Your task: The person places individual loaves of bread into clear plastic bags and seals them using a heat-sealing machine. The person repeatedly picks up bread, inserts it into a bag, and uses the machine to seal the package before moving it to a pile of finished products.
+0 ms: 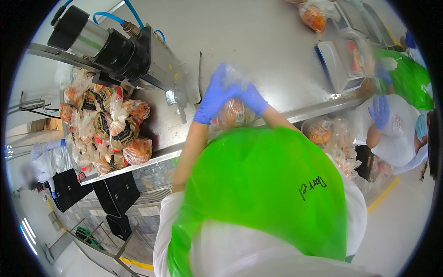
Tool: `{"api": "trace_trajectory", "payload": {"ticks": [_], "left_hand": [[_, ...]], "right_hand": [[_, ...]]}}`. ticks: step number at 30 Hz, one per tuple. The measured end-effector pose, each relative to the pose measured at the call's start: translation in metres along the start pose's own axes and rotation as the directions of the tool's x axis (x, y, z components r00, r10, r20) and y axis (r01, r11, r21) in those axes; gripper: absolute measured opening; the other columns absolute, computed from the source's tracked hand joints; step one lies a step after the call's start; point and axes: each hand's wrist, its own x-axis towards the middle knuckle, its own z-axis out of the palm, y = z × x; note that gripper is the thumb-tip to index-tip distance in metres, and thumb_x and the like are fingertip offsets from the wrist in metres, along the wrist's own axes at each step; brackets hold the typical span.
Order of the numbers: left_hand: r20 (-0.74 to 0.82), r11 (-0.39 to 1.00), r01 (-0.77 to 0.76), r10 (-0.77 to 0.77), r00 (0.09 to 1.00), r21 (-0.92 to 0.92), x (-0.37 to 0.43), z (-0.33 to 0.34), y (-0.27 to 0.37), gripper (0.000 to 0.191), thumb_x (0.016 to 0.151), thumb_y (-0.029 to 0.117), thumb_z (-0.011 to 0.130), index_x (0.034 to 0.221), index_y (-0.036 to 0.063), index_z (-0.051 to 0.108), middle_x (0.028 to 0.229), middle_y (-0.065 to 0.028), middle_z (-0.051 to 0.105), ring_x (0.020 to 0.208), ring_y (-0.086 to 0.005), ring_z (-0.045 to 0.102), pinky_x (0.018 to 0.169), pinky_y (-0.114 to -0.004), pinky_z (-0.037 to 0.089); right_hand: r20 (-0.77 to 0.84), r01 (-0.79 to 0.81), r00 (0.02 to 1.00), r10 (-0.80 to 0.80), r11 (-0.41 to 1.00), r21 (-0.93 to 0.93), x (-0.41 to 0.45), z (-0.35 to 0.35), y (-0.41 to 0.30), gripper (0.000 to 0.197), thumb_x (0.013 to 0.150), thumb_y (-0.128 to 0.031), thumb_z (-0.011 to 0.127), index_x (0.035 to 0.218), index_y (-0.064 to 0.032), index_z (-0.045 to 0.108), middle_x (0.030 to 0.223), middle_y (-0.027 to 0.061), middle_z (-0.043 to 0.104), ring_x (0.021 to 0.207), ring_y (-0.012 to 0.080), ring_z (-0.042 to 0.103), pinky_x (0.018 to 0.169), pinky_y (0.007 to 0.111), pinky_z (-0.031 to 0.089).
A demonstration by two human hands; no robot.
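Observation:
My left hand (pixel 216 95) and my right hand (pixel 252 97), both in blue gloves, meet at the gathered neck of a clear plastic bag (pixel 236 74). Inside the bag is a browned piece of food, perhaps a ham (pixel 232 111), with a barcode label, close against my green apron. My fingers close around the bunched plastic; some fingertips are blurred. Left of my hands, a clipping machine (pixel 161 65) with a black cylinder and blue air hoses stands over the steel table (pixel 273 41).
Bagged hams (pixel 119 131) are heaped at the table's left end. Scales (pixel 341 67) stand at the right. More bagged pieces (pixel 320 131) sit beside me near a co-worker in white (pixel 394 128). Black crates (pixel 116 190) stand below left; another person is beyond them.

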Motion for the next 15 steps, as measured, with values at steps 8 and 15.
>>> {"api": "trace_trajectory", "payload": {"ticks": [8,15], "left_hand": [[0.029,0.96,-0.089,0.085,0.996,0.265,-0.023,0.021,-0.054,0.057,0.084,0.023,0.059,0.133,0.0042,0.037,0.128,-0.0127,0.047,0.118,-0.0256,0.046,0.099,-0.035,0.036],[-0.198,0.995,-0.077,0.088,0.976,0.063,-0.01,0.029,-0.078,0.04,0.089,0.025,0.053,0.123,0.0048,0.047,0.117,-0.011,0.052,0.109,-0.0214,0.05,0.095,-0.032,0.039]], "right_hand": [[0.082,0.347,0.907,-0.413,0.623,-0.701,-0.003,0.037,-0.021,0.021,0.083,-0.022,0.057,0.093,-0.0046,0.064,0.095,0.01,0.062,0.092,0.0239,0.057,0.08,0.037,0.044],[0.404,0.548,0.835,-0.375,0.491,-0.677,-0.001,0.042,-0.013,0.028,0.085,-0.028,0.053,0.102,-0.0091,0.063,0.106,0.0111,0.059,0.098,0.0289,0.054,0.088,0.039,0.041]]}}
